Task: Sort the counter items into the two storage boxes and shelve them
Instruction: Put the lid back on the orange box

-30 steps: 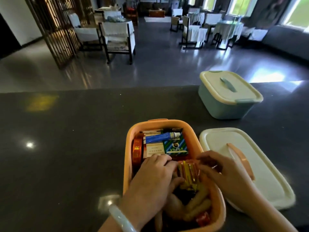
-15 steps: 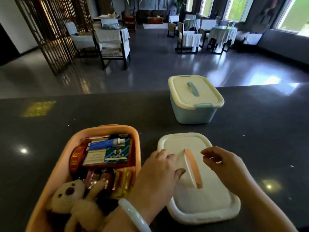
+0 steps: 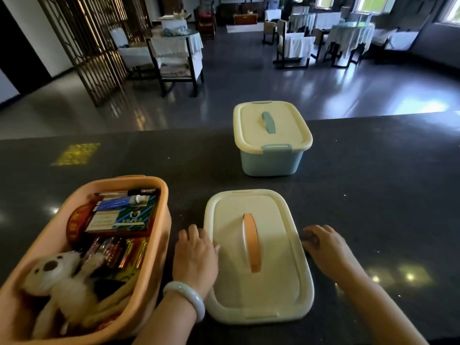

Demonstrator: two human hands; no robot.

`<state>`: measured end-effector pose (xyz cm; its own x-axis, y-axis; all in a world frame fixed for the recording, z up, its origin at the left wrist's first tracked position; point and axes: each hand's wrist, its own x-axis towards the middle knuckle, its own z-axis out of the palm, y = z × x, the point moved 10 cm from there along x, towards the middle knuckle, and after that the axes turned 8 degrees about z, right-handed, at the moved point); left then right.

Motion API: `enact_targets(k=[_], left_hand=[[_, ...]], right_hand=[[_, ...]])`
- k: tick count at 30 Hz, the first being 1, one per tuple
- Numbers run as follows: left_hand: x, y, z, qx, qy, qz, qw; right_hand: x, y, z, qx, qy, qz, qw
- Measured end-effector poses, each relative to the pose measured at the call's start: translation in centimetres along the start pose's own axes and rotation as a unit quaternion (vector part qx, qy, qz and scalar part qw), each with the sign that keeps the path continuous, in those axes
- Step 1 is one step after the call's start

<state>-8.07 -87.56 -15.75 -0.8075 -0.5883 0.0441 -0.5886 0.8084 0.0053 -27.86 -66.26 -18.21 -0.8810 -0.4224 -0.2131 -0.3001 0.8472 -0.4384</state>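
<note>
Your left hand [image 3: 195, 257] and right hand [image 3: 326, 247] sit at either long edge of the loose lid [image 3: 256, 255] lying flat on the bench [image 3: 373, 195]; each grip looks curled onto the rim, though the fingertips are hidden. The lid is light, stiff, smooth plastic, so lift it by both edges or its orange handle [image 3: 251, 242]. Just left, the filled orange box [image 3: 159, 220] waits open. Farther off, the blue box [image 3: 270, 163] stands closed.
</note>
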Motion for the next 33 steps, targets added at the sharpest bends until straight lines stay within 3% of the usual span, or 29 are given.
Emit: enact_targets(k=[4, 9, 15, 19, 22, 26, 33], left_hand=[[-0.1, -1.2, 2.3, 0.006, -0.05, -0.036, 0.998], [-0.6, -2.4, 3.7, -0.132, -0.058, -0.082, 0.986], [-1.4, -3.0, 4.6, -0.343, -0.092, -0.151, 0.922], [-1.4, -0.7, 1.8, -0.455, -0.05, -0.114, 0.882], [-1.4, -0.5, -2.1, -0.423, -0.013, -0.096, 0.901], [-2.4, -2.2, -9.6, -0.333, 0.096, -0.053, 0.937], [-5.4, -11.4, -14.3, -0.424, 0.149, -0.101, 0.888]], right_hand=[[0.0, 0.3, 1.2, -0.018, 0.0, -0.011, 1.0], [-0.4, 0.3, 2.4, -0.012, 0.014, 0.011, 1.0], [-0.9, 1.6, 2.1, 0.148, 0.032, 0.058, 0.987], [-0.7, 1.3, 0.6, 0.283, 0.03, 0.072, 0.956], [-0.7, 0.4, -0.9, 0.335, 0.023, 0.076, 0.939], [-2.1, -2.5, -2.3, 0.38, 0.006, 0.066, 0.923], [-7.0, -12.2, -2.1, 0.442, -0.02, 0.018, 0.897]])
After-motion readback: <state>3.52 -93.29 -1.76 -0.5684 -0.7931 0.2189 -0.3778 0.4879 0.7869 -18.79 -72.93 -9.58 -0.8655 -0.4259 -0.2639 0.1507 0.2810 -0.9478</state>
